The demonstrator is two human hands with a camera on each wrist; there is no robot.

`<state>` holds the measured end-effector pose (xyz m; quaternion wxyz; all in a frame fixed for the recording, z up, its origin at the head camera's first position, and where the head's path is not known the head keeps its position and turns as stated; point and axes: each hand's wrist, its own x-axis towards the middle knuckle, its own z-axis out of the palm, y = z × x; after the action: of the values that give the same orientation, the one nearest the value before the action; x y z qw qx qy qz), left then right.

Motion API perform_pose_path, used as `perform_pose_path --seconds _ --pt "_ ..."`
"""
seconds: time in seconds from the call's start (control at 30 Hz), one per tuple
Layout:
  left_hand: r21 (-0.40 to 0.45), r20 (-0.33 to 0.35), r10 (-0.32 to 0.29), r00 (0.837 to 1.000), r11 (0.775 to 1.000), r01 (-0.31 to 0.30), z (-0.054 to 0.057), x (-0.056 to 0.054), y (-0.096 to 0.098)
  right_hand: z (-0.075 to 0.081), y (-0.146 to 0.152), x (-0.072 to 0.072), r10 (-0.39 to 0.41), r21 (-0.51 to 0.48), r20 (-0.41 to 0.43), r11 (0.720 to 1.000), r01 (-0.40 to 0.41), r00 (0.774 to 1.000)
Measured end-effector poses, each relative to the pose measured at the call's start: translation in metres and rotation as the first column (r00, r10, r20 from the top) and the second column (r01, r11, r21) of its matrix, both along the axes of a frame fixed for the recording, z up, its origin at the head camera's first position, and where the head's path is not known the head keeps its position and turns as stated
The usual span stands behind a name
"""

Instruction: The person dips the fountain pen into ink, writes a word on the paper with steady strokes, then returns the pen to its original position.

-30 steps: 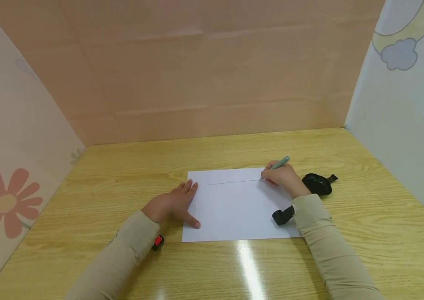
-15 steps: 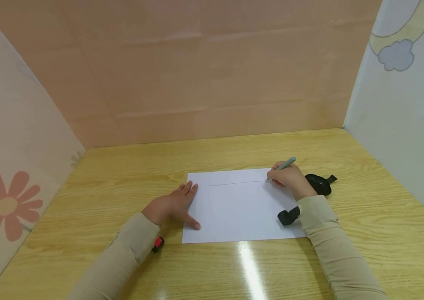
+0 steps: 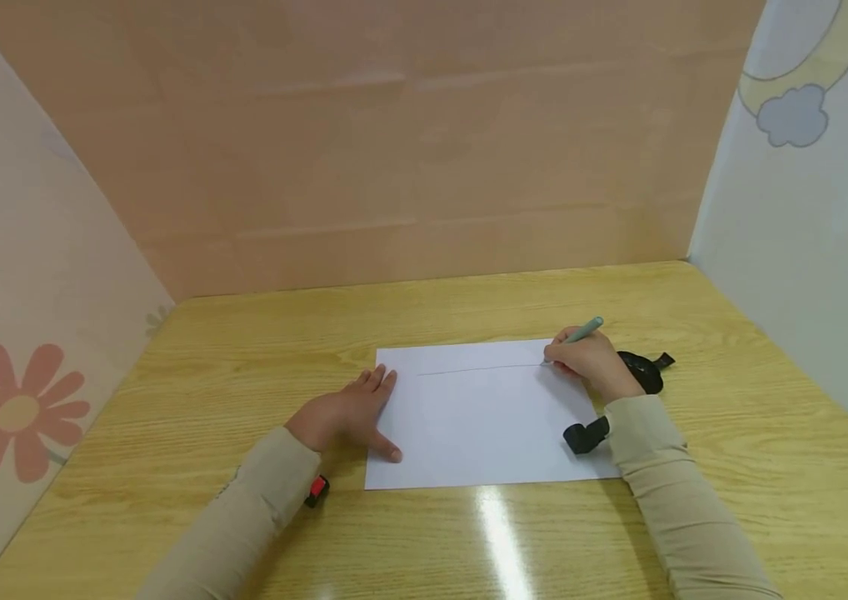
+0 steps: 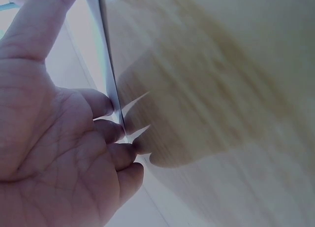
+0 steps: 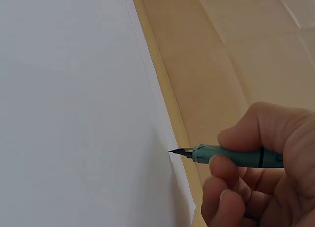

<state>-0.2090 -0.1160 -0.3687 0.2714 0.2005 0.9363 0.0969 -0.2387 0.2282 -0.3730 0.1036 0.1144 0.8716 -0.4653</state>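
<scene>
A white sheet of paper [image 3: 480, 425] lies on the wooden table, with a thin, nearly straight line drawn across its upper part. My right hand [image 3: 587, 360] pinches a green fountain pen [image 3: 585, 329] between thumb and fingers near the paper's upper right corner. In the right wrist view the pen's dark nib [image 5: 182, 152] is at the end of the line. My left hand [image 3: 352, 412] rests on the paper's left edge, fingers spread and thumb on the sheet. The left wrist view shows its palm and its fingertips [image 4: 129, 153] along the paper's edge.
A black pouch-like object [image 3: 645, 371] with a short tab lies on the table [image 3: 244, 358] just beyond my right wrist. Black wrist-worn devices show at both sleeves, the left one with a red part [image 3: 316, 490]. A brown covered wall [image 3: 424, 167] rises behind the table.
My right hand has moved to the right with the fountain pen, and the drawn line has grown longer that way. My left hand stays in place on the paper.
</scene>
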Motion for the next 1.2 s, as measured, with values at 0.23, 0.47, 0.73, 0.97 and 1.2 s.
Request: perform_pose_path --seconds 0.23,0.47,0.73,0.97,1.2 --pt "-0.018 -0.005 0.011 1.000 1.000 -0.011 -0.002 -0.001 0.003 -0.001 0.006 -0.001 -0.017 0.012 0.017 1.000 0.017 1.000" --pt "-0.019 -0.017 -0.003 1.000 1.000 0.003 -0.001 -0.001 0.004 0.003 0.009 -0.001 -0.019 0.051 0.031 0.999 0.017 0.999" --pt "-0.019 -0.014 -0.009 1.000 1.000 0.009 -0.001 0.000 0.006 0.003 0.011 -0.002 -0.017 0.036 0.044 0.999 0.015 0.999" --pt "-0.007 -0.002 0.002 1.000 1.000 -0.002 0.001 0.001 0.008 0.002 0.007 0.001 -0.014 -0.017 -0.050 1.000 0.013 0.999" --pt "-0.007 -0.008 0.010 1.000 1.000 -0.010 0.000 0.002 0.009 0.002 -0.007 -0.007 -0.018 -0.053 -0.151 0.999 0.010 0.988"
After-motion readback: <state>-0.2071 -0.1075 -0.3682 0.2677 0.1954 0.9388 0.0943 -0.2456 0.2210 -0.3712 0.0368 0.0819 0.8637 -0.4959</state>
